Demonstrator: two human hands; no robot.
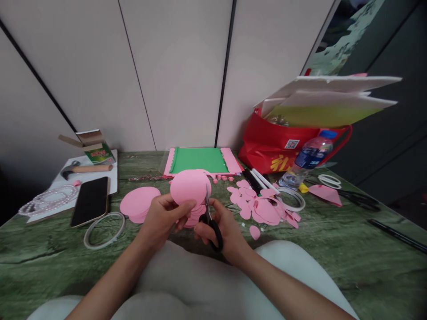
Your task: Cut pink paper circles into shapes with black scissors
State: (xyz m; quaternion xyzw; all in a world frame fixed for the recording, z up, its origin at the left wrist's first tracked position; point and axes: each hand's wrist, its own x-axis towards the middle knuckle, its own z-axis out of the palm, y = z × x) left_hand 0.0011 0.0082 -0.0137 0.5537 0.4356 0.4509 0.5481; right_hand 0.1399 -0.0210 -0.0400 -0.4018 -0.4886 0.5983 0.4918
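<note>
My left hand (167, 213) pinches a round pink paper disc (188, 186) by its lower edge, holding it up off the table. In my right hand (222, 229) is a pair of black-handled scissors (213, 233), fingers through the loops. The blades point upward at the disc's right edge, where a narrow strip curls away. Below the disc, more pink paper pieces (194, 218) show partly behind my hands. To the left lies a stack of pink paper circles (139, 202). Small pink cutouts (245, 198) are heaped to the right.
A phone (90, 202), hammer (90, 169), bead string (50, 200) and tape roll (104, 230) lie left. Green paper (200, 160) lies at the back. On the right stand a red bag (263, 146) and water bottle (308, 160), near another tape roll (293, 200) and markers (262, 180).
</note>
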